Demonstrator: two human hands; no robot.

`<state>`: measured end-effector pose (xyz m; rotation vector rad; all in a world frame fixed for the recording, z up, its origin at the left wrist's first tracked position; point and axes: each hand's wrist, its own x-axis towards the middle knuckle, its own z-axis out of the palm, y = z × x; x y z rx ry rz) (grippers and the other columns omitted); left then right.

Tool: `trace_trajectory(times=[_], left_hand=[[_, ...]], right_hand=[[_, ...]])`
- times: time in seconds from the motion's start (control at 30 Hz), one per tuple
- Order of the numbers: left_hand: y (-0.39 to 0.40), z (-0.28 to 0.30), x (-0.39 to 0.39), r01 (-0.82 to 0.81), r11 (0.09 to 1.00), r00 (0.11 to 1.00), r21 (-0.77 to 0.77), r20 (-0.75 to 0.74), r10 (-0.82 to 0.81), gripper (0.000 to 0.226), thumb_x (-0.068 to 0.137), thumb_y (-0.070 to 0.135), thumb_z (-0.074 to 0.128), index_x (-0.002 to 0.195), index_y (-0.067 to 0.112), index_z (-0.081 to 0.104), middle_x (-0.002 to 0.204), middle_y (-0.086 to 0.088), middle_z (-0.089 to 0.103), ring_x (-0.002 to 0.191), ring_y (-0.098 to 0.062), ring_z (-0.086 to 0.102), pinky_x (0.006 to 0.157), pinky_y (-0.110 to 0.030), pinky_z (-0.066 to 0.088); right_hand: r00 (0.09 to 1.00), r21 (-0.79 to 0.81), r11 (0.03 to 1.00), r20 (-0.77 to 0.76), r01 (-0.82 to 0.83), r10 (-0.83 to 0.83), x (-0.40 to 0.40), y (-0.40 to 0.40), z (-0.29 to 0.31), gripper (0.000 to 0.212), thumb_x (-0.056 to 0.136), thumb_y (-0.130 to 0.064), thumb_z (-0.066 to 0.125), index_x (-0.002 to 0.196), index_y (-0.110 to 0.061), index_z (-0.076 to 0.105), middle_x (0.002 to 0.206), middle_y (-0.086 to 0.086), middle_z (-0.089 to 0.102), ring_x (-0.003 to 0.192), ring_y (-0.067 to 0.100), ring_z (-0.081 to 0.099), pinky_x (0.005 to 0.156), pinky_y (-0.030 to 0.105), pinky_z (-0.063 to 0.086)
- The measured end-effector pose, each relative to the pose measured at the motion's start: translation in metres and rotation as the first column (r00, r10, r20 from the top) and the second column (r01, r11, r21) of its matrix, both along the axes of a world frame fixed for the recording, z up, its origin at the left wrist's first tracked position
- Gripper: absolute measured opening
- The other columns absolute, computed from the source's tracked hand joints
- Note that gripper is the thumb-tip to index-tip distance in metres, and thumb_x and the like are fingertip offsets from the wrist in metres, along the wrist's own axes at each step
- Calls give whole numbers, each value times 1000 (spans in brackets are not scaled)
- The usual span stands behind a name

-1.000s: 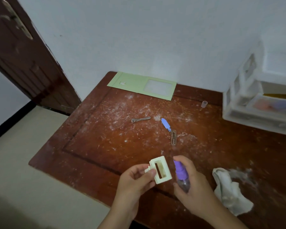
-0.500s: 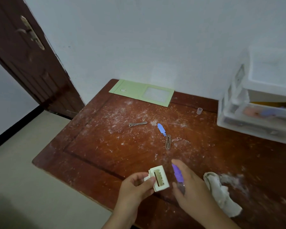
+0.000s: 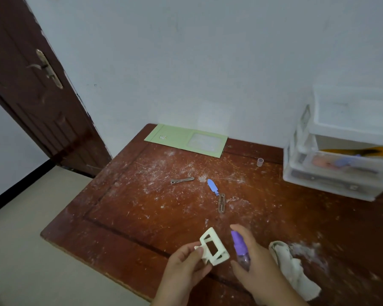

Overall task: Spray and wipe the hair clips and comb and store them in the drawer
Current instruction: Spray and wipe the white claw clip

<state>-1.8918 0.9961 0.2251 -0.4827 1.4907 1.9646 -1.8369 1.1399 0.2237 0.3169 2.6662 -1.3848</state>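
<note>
From the head view, the left hand [image 3: 184, 265] holds a cream-white comb [image 3: 215, 247] above the near edge of the wooden bench [image 3: 131, 213]; its grip is a pinch, thumb and fingertips closed on the comb's left end, so that the comb's rectangular frame tilts up and to the right. The right hand [image 3: 255, 266] is just beside it, its grip wrapped round a small spray bottle [image 3: 241, 250] with a purple top and a clear lower body. The index finger lies over the top of the purple head, and the nozzle faces the comb, a small gap between them.

Further back on the bench, three hair clips lie on the dusty, white-flecked wood. A grey metal clip [image 3: 182, 180] lies crosswise to the left. A blue clip [image 3: 212, 186] lies near the middle, and a brown clip [image 3: 221, 203] lies just in front of it, its far end close to the blue clip's near tip; whether they touch cannot be told.

A crumpled white cloth [image 3: 294, 270] lies on the bench right of the right hand, close to the wrist. A small clear cap [image 3: 260, 162] stands near the back edge. A green card [image 3: 186, 140] with a pale window lies flat against the wall. At the right stands a white plastic drawer unit [image 3: 341, 151], one drawer pulled partly out with coloured things blurred inside. A dark brown door [image 3: 31, 85] with a metal handle stands at the left, above a pale floor [image 3: 31, 250].
</note>
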Motion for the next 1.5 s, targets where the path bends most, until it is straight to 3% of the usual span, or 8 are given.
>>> trace_trajectory(times=[0.57,0.73,0.87,0.97,1.07,1.2,1.3,1.5], left_hand=[[2,-4,2,-99,958,962,271,272,22,17,85,0,51,87,-16,58,68,-26,67,62,-36,66,44,-32,57],[-2,-8,0,-89,988,988,123,138,72,10,84,-4,52,77,-6,58,52,-10,68,71,-25,60,43,-21,55],[-6,-5,-8,-69,996,997,58,21,68,6,82,-1,54,80,1,59,53,-4,69,65,-21,63,47,-17,54],[-6,-2,-14,-63,997,996,34,-57,65,8,83,-1,54,78,5,59,48,0,67,67,-19,56,49,-19,54],[-2,4,-17,-47,997,992,61,-115,53,11,85,1,53,78,6,59,48,1,67,61,-17,59,46,-14,52],[6,8,-17,-10,996,985,83,-172,24,12,85,3,52,78,7,60,52,3,68,69,-15,55,46,-11,51],[17,11,-18,4,995,980,101,-196,16,14,86,4,51,76,8,60,51,4,66,58,-10,59,47,-11,51],[31,17,-19,54,993,953,103,-304,-20,9,83,1,54,84,4,62,65,-3,68,53,-6,64,48,-13,52]], right_hand=[[975,-97,977,-94,191,-200,18,3,-15,61,83,-19,62,109,-54,19,94,-31,43,74,-12,52,67,2,36],[978,-96,990,-171,104,-119,4,-4,-47,53,92,-27,41,122,-45,2,128,-24,26,119,-8,32,104,14,26],[944,-78,982,-271,173,-188,-6,-12,-57,42,83,-52,43,122,-42,30,115,-28,36,106,-17,41,89,6,31],[970,-27,993,-212,115,-118,0,-7,-59,80,64,-83,34,130,-37,27,118,-32,26,113,-12,34,86,-6,22],[968,308,939,-240,150,-76,17,16,-63,84,68,-83,25,133,-31,26,131,-14,38,125,3,28,104,16,23],[919,631,670,-236,392,-316,42,45,-70,65,54,-53,78,104,-20,53,98,8,68,97,26,55,76,45,48],[920,654,681,-59,329,-388,50,49,-78,65,37,-27,92,94,-13,63,77,9,66,63,25,63,45,34,50],[800,118,863,-452,492,-395,42,49,-20,34,90,-39,47,124,-40,41,111,-24,45,98,-1,47,85,12,33]])
